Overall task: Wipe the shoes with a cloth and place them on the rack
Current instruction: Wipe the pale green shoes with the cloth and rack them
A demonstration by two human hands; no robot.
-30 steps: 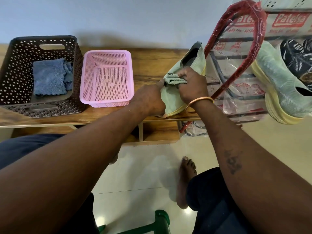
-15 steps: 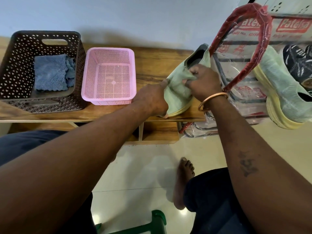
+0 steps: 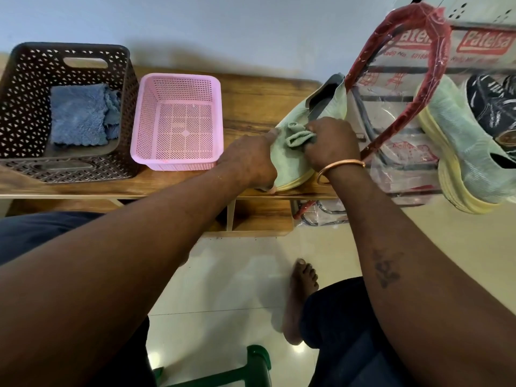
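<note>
A pale green shoe (image 3: 329, 107) with a yellow sole stands on the right end of the wooden table (image 3: 251, 101). My left hand (image 3: 248, 160) grips its toe end. My right hand (image 3: 332, 143) presses a bunched green cloth (image 3: 300, 135) onto the shoe's upper. To the right stands the rack (image 3: 396, 88), red-framed and wrapped in clear plastic. A matching green shoe (image 3: 460, 141) and a black shoe (image 3: 494, 107) rest on it.
A dark perforated basket (image 3: 25, 113) at the table's left holds a blue cloth (image 3: 78, 115). An empty pink basket (image 3: 145, 121) sits beside it. My bare foot (image 3: 301, 289) rests on the tiled floor below, near a green stool leg (image 3: 251, 367).
My right hand has slid the cloth back and forth along the shoe's upper, now bunched nearer the toe. My left hand keeps its hold on the shoe.
</note>
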